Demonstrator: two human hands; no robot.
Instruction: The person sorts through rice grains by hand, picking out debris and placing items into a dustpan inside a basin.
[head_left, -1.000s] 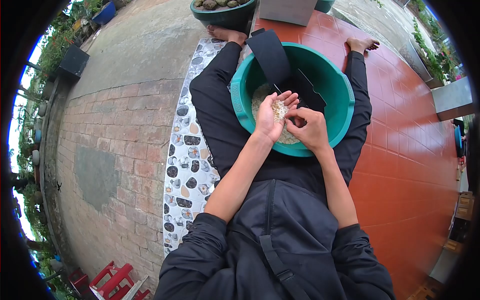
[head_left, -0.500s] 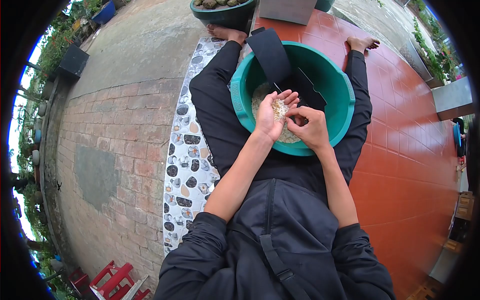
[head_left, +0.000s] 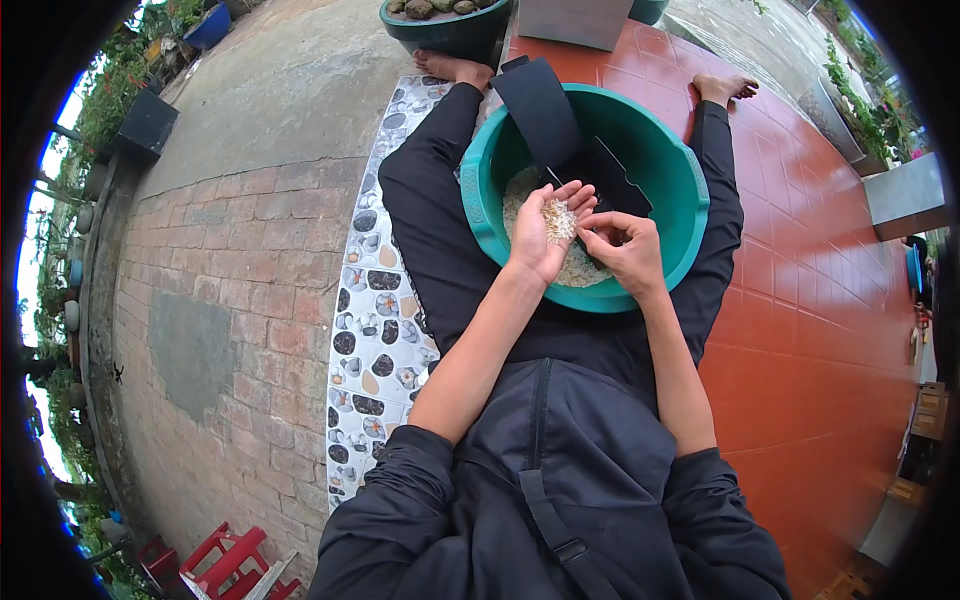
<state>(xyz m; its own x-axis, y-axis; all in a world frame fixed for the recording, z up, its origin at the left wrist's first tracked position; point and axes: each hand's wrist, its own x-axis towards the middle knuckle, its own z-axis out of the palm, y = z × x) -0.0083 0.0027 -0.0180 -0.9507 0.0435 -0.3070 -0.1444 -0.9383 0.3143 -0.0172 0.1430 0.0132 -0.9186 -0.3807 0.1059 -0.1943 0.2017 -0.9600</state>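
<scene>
My left hand (head_left: 536,246) is palm up and slightly cupped over the green tub (head_left: 694,215), holding a small heap of whitish grains that look like rice (head_left: 559,219). Close beside that palm is my right hand (head_left: 632,256), thumb and forefinger pinched at the heap's edge; anything between the fingertips is too small to make out. More grains (head_left: 582,272) lie in the bottom of the tub, partly hidden under my hands. A dark flat panel (head_left: 540,112) leans over the tub's far left rim, and a black angular piece (head_left: 622,183) sits inside behind my fingers.
The tub stands between my outstretched legs. Red floor tiles (head_left: 800,330) lie on the right, a pebble-patterned tile strip (head_left: 365,330) and brick paving (head_left: 200,260) on the left. A dark pot of stones (head_left: 450,25) stands beyond one foot; red plastic stools (head_left: 230,560) are at lower left.
My right hand has shifted slightly right and down, with its fingers turned a little. My left hand keeps its place with the grains.
</scene>
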